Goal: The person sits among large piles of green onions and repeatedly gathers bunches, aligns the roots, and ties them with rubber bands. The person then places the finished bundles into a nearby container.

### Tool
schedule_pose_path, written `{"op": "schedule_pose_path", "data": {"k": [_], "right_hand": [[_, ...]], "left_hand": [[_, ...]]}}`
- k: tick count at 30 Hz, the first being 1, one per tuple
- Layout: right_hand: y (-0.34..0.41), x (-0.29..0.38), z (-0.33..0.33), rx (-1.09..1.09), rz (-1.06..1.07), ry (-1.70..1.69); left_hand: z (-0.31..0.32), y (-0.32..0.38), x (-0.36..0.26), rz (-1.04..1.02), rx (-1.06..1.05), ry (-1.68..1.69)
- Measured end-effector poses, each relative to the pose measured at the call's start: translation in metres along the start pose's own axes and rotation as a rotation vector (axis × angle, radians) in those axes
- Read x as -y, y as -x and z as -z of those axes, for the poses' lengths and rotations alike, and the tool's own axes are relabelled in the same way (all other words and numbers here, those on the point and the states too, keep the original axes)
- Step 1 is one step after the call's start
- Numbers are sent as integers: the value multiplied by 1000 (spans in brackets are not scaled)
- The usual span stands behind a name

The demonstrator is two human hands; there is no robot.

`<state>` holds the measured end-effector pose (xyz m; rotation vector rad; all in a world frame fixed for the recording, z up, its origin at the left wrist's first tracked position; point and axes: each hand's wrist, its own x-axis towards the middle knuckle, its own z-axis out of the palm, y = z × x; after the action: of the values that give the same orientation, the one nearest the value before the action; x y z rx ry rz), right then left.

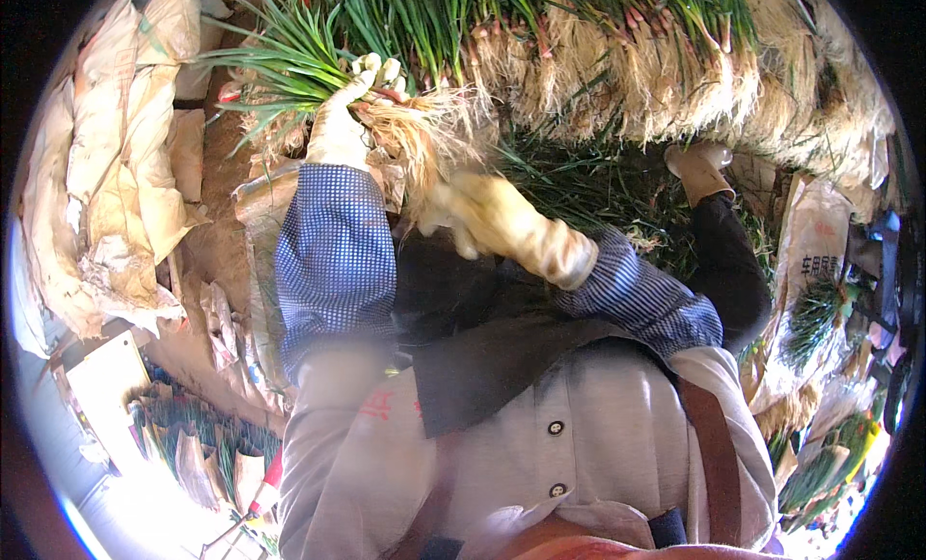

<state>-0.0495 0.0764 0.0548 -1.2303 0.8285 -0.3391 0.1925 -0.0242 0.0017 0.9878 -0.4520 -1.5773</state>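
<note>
My left hand point(343, 122), in a cream glove, grips a small bunch of narrow-leaved green seedlings point(300, 82) around their stems. The leaves point left, and the bunch's tangled pale roots point(412, 129) hang out to the right. My right hand point(499, 216), also gloved, is blurred just below those roots. Whether its fingers hold any root strands cannot be told. Ahead of both hands lies a long row of similar seedlings point(622, 75), with reddish stem bases and straw-coloured roots facing me.
Loose green leaves point(579, 187) litter the ground between my arms and the row. My shoe point(702, 169) rests at the right. Crumpled paper sacks point(119, 140) line the left, and a printed sack point(817, 242) stands right. Packed seedlings point(210, 444) are at the lower left.
</note>
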Motion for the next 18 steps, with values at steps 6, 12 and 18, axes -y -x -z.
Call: {"op": "schedule_pose_path", "data": {"k": [6,12,18], "right_hand": [[40,-111,86,338,-205,-404],[-3,-90,94,-350,-234,807],[-148,-46,50,-249,-424,710]], "left_hand": [[7,-2,-18,-132,-66,8],[2,24,-28,-94,-187,-317],[-18,49,-30,-159,-361,-420]]}}
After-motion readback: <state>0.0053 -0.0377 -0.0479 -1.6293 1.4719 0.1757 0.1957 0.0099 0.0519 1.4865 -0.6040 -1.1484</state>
